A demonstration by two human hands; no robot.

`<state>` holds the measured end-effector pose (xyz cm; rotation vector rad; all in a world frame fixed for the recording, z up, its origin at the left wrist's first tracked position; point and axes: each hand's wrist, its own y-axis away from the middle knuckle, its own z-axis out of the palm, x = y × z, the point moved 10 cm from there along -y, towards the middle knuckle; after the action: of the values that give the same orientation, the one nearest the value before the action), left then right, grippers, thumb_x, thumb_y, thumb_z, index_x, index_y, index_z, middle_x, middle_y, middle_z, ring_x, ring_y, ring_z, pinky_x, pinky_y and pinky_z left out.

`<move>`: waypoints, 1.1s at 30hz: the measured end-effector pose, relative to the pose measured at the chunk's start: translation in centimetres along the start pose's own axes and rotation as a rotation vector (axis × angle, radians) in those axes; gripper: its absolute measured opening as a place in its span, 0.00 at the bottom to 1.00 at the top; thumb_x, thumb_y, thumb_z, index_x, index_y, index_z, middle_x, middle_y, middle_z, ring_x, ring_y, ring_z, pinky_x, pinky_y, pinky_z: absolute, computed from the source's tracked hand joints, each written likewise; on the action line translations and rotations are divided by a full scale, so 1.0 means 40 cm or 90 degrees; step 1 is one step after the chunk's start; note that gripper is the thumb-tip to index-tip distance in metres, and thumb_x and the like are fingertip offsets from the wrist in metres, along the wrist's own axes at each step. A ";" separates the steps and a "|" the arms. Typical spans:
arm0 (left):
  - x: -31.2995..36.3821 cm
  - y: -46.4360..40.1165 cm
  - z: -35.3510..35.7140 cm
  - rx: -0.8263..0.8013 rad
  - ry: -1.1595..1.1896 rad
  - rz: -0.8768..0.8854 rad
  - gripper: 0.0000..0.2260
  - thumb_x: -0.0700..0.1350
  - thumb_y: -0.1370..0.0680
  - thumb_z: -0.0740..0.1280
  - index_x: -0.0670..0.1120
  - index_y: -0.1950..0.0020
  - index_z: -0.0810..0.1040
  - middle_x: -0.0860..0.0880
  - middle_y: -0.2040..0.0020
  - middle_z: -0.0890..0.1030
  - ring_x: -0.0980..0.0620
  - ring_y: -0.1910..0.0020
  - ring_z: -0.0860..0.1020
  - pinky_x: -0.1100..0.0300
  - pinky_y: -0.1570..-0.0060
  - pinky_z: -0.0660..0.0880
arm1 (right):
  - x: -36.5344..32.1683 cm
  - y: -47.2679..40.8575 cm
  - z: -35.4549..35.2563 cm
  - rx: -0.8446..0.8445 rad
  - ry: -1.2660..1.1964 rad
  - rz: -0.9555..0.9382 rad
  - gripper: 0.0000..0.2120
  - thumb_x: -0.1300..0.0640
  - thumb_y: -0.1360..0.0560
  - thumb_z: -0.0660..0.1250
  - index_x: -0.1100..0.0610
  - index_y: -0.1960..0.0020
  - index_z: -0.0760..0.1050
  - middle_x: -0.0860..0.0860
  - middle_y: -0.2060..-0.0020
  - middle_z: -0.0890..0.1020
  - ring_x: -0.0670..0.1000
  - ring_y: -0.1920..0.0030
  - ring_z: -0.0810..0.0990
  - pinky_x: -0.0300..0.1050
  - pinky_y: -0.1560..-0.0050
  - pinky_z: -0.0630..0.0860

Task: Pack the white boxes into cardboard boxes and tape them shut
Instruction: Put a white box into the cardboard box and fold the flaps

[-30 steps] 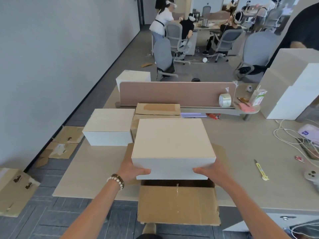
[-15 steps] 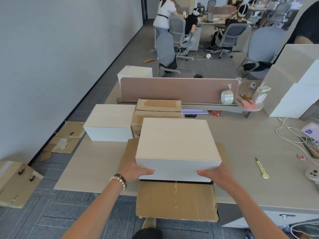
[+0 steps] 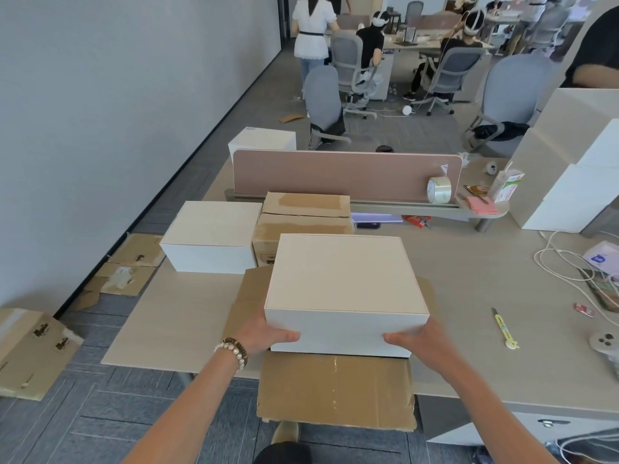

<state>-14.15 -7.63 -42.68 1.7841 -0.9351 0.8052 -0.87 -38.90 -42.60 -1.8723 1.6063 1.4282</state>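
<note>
I hold a large white box (image 3: 345,283) by its near side, my left hand (image 3: 264,333) at its left corner and my right hand (image 3: 418,339) at its right corner. It sits over an open cardboard box (image 3: 335,393) at the table's near edge, whose flaps spread out to the front and sides; the box's inside is hidden. A second white box (image 3: 211,236) rests on the table to the left. Behind it stand two stacked, closed cardboard boxes (image 3: 301,212). A roll of clear tape (image 3: 438,189) stands on the divider's shelf.
A yellow box cutter (image 3: 504,329) lies on the table (image 3: 181,313) to the right, near cables (image 3: 562,262). Several large white boxes (image 3: 576,169) are stacked at far right. Flattened cardboard (image 3: 124,272) lies on the floor at left. People sit at desks beyond the divider (image 3: 345,175).
The white box has come lower over the open cardboard box, with both hands still on it. My view has tilted slightly down.
</note>
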 end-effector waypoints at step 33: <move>-0.291 -0.239 -0.010 0.039 -0.168 -0.023 0.62 0.72 0.52 0.81 0.60 0.23 0.58 0.54 0.23 0.65 0.50 0.23 0.63 0.41 0.28 0.66 | 0.064 -0.082 0.044 0.046 0.102 -0.015 0.57 0.44 0.38 0.81 0.44 0.20 0.49 0.42 0.21 0.53 0.45 0.21 0.41 0.52 0.22 0.50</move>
<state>-11.71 -1.77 -56.36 1.9877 -1.0544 0.5897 0.85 -37.97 -46.69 -2.0006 1.6771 1.2215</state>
